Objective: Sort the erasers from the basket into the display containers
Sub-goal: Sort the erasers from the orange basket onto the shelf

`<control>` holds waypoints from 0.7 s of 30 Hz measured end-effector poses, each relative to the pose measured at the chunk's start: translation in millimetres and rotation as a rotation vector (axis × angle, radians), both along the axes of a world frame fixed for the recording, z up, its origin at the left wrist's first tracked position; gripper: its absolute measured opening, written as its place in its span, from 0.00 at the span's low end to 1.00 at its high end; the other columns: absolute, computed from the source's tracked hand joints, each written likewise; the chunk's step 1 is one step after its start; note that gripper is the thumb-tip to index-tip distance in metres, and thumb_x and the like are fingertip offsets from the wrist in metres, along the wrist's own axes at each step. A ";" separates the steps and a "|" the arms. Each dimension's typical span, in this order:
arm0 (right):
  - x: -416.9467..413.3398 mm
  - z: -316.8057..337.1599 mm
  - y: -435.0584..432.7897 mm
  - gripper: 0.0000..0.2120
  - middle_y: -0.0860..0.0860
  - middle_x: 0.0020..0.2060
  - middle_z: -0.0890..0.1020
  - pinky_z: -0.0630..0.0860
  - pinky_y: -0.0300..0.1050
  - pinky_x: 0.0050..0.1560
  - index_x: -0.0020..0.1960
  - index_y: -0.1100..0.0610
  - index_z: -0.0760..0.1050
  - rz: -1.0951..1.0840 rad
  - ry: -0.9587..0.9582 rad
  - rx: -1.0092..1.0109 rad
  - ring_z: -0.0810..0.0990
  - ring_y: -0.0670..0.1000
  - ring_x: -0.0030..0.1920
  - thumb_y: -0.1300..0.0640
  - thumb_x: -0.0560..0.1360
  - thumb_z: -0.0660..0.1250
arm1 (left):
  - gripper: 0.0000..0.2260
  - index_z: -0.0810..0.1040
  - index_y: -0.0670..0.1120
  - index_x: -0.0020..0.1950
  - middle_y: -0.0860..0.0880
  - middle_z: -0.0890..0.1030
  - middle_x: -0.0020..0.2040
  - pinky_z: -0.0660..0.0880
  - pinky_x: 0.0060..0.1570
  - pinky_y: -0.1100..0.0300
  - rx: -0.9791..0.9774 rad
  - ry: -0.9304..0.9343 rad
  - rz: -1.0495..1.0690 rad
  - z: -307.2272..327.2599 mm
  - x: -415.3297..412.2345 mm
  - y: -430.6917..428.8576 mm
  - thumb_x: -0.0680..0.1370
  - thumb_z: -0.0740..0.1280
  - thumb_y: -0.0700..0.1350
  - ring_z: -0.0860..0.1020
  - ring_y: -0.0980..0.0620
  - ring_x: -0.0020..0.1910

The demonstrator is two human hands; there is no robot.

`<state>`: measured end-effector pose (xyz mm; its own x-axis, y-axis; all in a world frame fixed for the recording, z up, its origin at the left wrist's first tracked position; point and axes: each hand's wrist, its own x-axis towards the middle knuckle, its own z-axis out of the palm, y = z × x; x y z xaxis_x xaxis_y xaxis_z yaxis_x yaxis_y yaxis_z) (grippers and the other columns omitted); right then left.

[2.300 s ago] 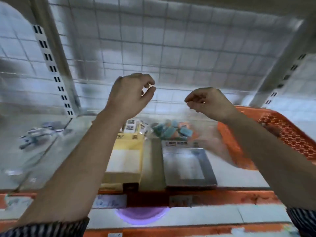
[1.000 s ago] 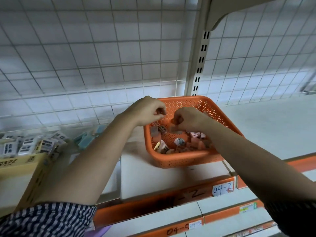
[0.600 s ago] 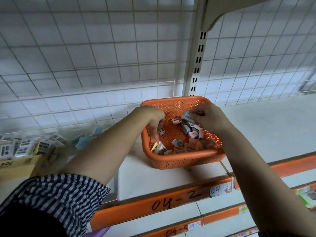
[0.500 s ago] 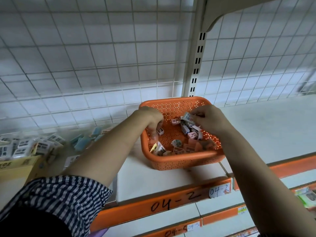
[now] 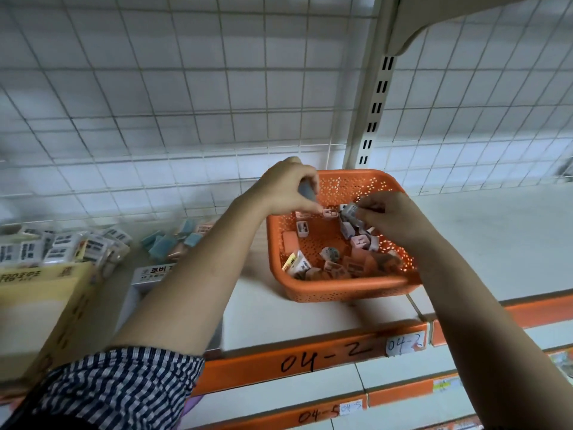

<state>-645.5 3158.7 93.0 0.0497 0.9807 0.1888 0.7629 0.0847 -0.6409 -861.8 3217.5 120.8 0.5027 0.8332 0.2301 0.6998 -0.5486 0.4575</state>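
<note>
Head view, wide-angle lens. Position: above and behind left hand (image 5: pixel 283 190) and right hand (image 5: pixel 393 218). Facing: forward and down onto shelf. Range: close, forearms fill lower frame. Field: basket (image 5: pixel 347 288) under fingers (image 5: pixel 310 206), wire grid (image 5: pixel 186 88) beyond them, shelf edge (image 5: pixel 248 364) on camera side.

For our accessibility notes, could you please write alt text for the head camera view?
Two bare hands work over an orange basket of loose erasers on a white shelf: the left hand grips a grey-blue eraser, the right hand pinches a wrapped eraser. Further left, black-and-white erasers sit in a yellow display box.
</note>
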 end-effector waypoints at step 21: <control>-215.8 16.4 -23.8 0.05 0.53 0.33 0.83 0.72 0.42 0.28 0.41 0.54 0.77 0.281 0.517 0.057 0.78 0.50 0.27 0.60 0.76 0.69 | 0.07 0.83 0.56 0.52 0.50 0.85 0.47 0.80 0.52 0.46 -0.042 -0.788 0.587 -46.7 -198.6 -101.3 0.74 0.73 0.48 0.83 0.48 0.47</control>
